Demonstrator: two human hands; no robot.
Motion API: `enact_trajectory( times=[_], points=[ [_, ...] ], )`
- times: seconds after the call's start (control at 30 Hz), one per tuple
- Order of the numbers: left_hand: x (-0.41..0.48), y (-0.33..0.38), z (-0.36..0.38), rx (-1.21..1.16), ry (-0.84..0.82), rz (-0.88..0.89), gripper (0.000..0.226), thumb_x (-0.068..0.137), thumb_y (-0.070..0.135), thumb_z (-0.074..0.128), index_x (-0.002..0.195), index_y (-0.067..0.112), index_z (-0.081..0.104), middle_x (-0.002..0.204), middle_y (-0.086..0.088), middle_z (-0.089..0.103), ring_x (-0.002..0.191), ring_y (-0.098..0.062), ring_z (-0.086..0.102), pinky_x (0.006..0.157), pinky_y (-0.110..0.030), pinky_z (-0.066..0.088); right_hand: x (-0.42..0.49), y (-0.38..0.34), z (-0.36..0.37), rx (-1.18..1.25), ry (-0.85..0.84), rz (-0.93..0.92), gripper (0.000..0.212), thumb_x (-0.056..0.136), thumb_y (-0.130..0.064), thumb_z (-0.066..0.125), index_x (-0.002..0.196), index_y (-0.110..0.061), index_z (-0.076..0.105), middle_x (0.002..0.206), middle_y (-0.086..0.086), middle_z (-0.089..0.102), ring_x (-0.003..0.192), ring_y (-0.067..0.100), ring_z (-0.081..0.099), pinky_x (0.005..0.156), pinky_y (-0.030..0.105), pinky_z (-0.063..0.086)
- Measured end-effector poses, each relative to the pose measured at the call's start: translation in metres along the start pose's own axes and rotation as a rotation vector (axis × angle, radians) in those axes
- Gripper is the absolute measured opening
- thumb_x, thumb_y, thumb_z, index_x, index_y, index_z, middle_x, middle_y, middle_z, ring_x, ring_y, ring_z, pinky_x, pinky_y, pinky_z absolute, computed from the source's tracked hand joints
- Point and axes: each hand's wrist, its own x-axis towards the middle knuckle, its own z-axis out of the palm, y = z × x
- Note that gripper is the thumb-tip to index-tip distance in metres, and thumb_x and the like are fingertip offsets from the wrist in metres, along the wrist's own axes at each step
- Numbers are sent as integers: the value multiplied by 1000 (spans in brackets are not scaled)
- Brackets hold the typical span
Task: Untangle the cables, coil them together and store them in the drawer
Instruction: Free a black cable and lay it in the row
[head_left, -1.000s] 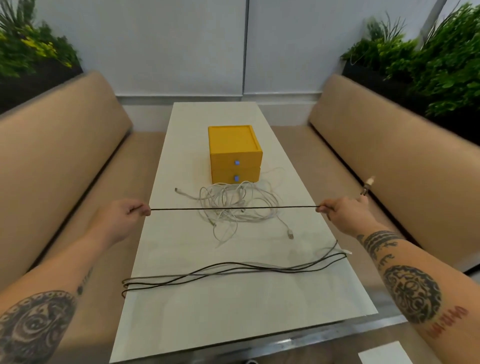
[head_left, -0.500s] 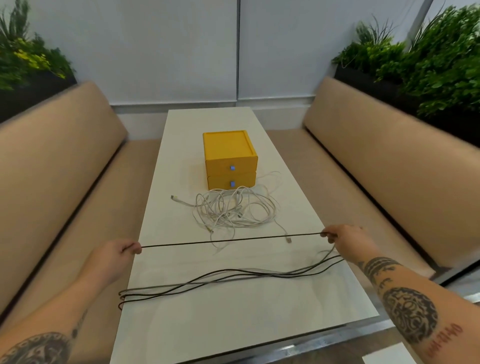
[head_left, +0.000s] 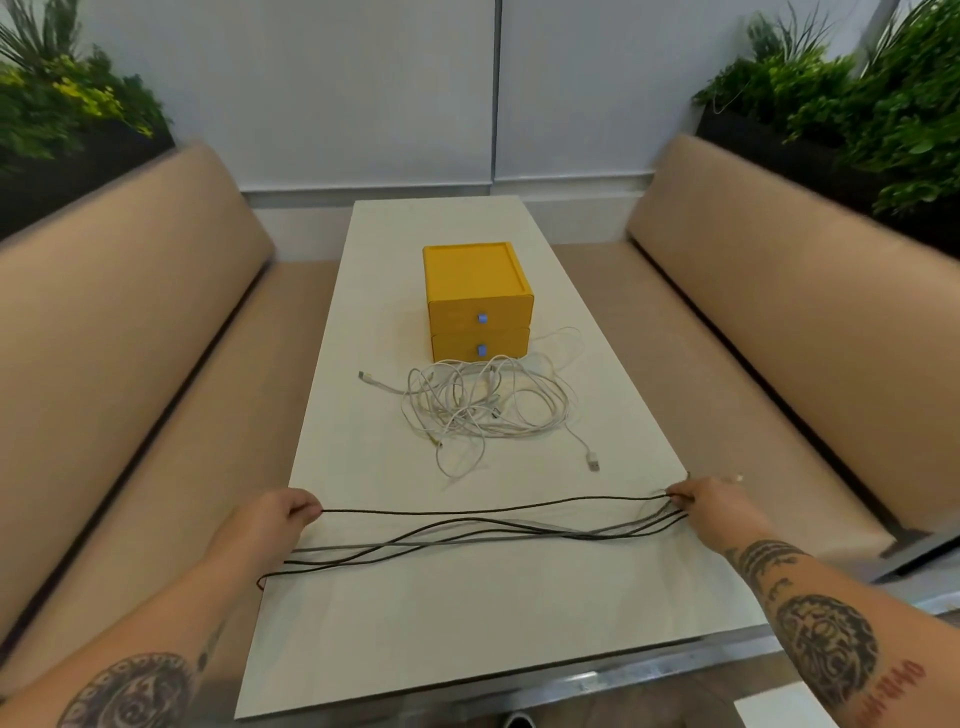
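A black cable (head_left: 483, 512) runs slack across the near part of the white table (head_left: 467, 623), laid back and forth in several long strands. My left hand (head_left: 275, 519) pinches one strand at the table's left edge. My right hand (head_left: 711, 501) grips the gathered strands at the right edge. Farther up the table lies a tangled heap of white cables (head_left: 483, 410), with a plug (head_left: 593, 461) trailing toward the right. Behind it stands a yellow two-drawer box (head_left: 478, 296); both drawers are closed.
Tan padded benches (head_left: 130, 364) flank the table on both sides. Planters with green plants (head_left: 857, 104) sit behind the bench backs. A white wall closes the far end. The table's near edge has a metal rim.
Both hands have come down and toward me with the taut black strand, bringing it onto the table beside the other black strands. It now hangs slack between the hands.
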Motion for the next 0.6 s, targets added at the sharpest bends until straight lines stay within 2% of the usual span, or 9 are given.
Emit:
enact_trajectory(
  times=[0.07, 0.13, 0.2, 0.27, 0.33, 0.43, 0.5, 0.57, 0.6],
  points=[
    [-3, -1, 6, 62, -23, 16, 22, 95, 29, 59, 78, 37, 70, 88, 18, 70, 85, -8, 62, 73, -28, 49, -7, -4, 2, 18, 17, 9, 31, 103, -24, 48, 123, -30, 69, 124, 11, 66, 108, 27, 62, 94, 32, 50],
    [-7, 0, 11, 99, -31, 27, 22, 93, 28, 60, 76, 37, 69, 91, 17, 68, 85, -6, 60, 68, -26, 45, -11, -10, -1, -32, 14, 31, 44, 101, -14, 41, 136, -34, 59, 135, 14, 55, 118, 28, 56, 99, 31, 44],
    [-11, 2, 12, 106, -53, 24, 17, 91, 28, 60, 82, 36, 72, 96, 19, 66, 87, -5, 58, 66, -22, 40, -18, -19, -7, -117, -15, 30, 57, 95, -4, 38, 142, -33, 53, 142, 13, 49, 131, 27, 44, 106, 32, 37],
    [-13, 1, 14, 102, -70, 22, 17, 90, 29, 59, 94, 36, 75, 100, 22, 64, 92, -4, 57, 72, -22, 42, -19, -27, -9, -127, -8, -31, 57, 93, -4, 40, 144, -28, 50, 150, 7, 45, 141, 25, 31, 113, 35, 28],
    [-14, 1, 16, 73, -59, 43, 21, 89, 30, 59, 103, 37, 74, 108, 21, 65, 100, -4, 58, 84, -27, 47, -20, -35, -7, -104, -2, -119, 50, 97, -13, 43, 144, -27, 50, 152, 0, 44, 143, 21, 29, 115, 36, 24],
    [-17, 8, 23, 31, -75, 111, 21, 91, 41, 60, 110, 42, 70, 115, 25, 65, 112, -4, 58, 98, -32, 46, -29, -59, 3, -91, -67, -289, 42, 102, -39, 43, 143, -32, 49, 150, -7, 46, 141, 16, 35, 116, 38, 28],
    [-18, 14, 30, 114, -81, 161, 20, 90, 54, 54, 107, 53, 66, 114, 27, 64, 114, -5, 56, 99, -34, 44, -37, -75, 10, -143, -132, -348, 48, 100, -52, 40, 144, -34, 47, 149, -10, 45, 139, 15, 39, 114, 42, 29],
    [-19, 19, 36, 145, -45, 156, 21, 88, 64, 43, 100, 62, 60, 113, 26, 65, 113, -7, 57, 95, -35, 44, -45, -85, 18, -188, -140, -351, 47, 100, -55, 36, 140, -34, 49, 143, -10, 49, 132, 16, 45, 110, 43, 30],
    [-20, 22, 38, 133, -26, 125, 26, 89, 64, 40, 104, 60, 61, 115, 24, 65, 113, -10, 58, 95, -36, 44, -48, -88, 23, -189, -113, -333, 43, 101, -53, 34, 135, -34, 53, 137, -10, 52, 128, 16, 48, 107, 42, 29]
  ],
)
